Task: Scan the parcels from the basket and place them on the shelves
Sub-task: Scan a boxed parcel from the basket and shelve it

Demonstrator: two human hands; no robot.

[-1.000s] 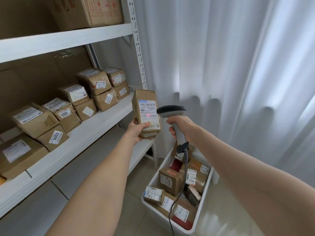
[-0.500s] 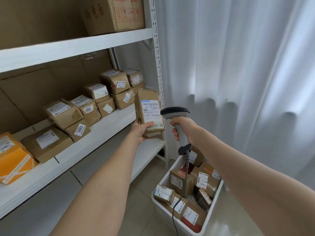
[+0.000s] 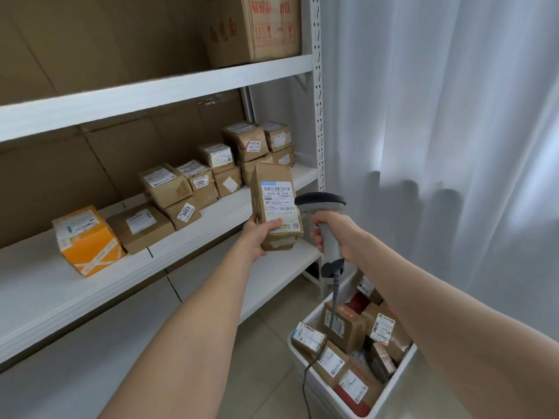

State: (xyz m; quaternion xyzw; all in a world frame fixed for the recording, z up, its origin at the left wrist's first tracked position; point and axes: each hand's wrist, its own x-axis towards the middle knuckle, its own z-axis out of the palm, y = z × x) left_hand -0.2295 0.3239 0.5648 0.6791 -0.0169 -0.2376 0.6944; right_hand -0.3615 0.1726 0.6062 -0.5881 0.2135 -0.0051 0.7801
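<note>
My left hand [image 3: 260, 237] grips the lower end of a brown cardboard parcel [image 3: 273, 192], held upright with its white label facing me, just in front of the middle shelf [image 3: 211, 225]. My right hand [image 3: 335, 234] holds a grey barcode scanner [image 3: 320, 204] by its handle, right beside the parcel; its cable hangs down. The white basket [image 3: 298, 346] sits on the floor at lower right with several labelled parcels inside. A red light spot lies on one basket parcel [image 3: 344, 325].
Several brown parcels stand in stacks on the middle shelf, with an orange box [image 3: 87, 240] at its left. A large carton [image 3: 254, 25] sits on the upper shelf. A lower shelf board [image 3: 272, 276] lies beneath. White curtain [image 3: 438, 131] fills the right side.
The view has swung left, bringing the orange box into sight. The red scan light has left the held parcel's label and now falls on a basket parcel. Both hands keep their grips.
</note>
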